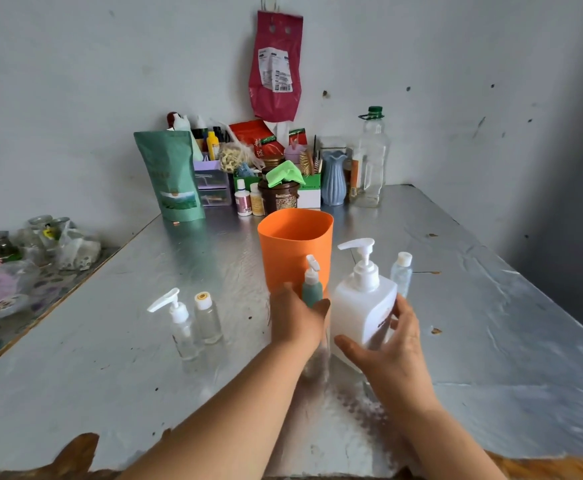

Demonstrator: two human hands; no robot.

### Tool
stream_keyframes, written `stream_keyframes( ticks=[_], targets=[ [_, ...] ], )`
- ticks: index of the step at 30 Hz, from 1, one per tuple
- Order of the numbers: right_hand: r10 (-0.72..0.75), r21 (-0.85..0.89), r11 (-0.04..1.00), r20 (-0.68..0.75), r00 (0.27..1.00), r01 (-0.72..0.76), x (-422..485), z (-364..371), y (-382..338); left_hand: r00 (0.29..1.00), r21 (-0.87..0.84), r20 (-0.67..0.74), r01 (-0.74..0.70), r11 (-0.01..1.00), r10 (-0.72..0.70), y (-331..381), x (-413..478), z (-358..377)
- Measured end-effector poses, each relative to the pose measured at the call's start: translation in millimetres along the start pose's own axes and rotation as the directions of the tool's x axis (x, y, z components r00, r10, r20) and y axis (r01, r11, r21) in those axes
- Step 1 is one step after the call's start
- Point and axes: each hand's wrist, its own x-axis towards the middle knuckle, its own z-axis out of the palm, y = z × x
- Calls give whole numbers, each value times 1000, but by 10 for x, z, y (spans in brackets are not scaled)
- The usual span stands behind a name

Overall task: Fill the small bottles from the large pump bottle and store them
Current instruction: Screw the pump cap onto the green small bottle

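Surface: foil-covered bench (110, 375), scuffed grey wall behind.
Left hand (297, 317): wrapped round lower body of small green bottle (312, 289); bottle upright, flip cap open, just left of the pump bottle.
Right hand (392, 344): thumb and fingers clasped round lower part of large white pump bottle (362, 303); roughly upright, nozzle pointing left.
Behind hands: orange container (295, 244), open top, directly behind the green bottle.
Right: small clear bottle (401, 271), white cap, just behind the pump bottle.
Left: small clear pump bottle (179, 327) and clear capped bottle (208, 320), side by side, well apart from both hands.
Back edge: green pouch (172, 174), blue vase (333, 178), tall clear bottle (369, 161); red bag (276, 64) hangs on the wall.
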Motion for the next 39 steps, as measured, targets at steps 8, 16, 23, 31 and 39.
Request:
stream_keyframes(
  ticks=[8,16,23,31,39],
  targets=[
    [44,81,995,95,995,-51,74,-65,67,1000,89,-8,6,996,-6,-35,30,95],
    [71,-84,993,-118,990,-81,-293,-137,76,964,60,155,-225,973,214,-426,-323,-415],
    [-90,-108,989,138,986,105,-419,185,-435,922,-119,291,-231,966,256,-565,-517,-558],
    [-82,-249,961,175,981,124,-322,386,-637,892,-110,320,-299,948,319,-570,-597,-652],
    [-55,-59,996,236,970,70,-307,365,-672,881,-127,271,-367,921,388,-584,-629,-661]
  ],
)
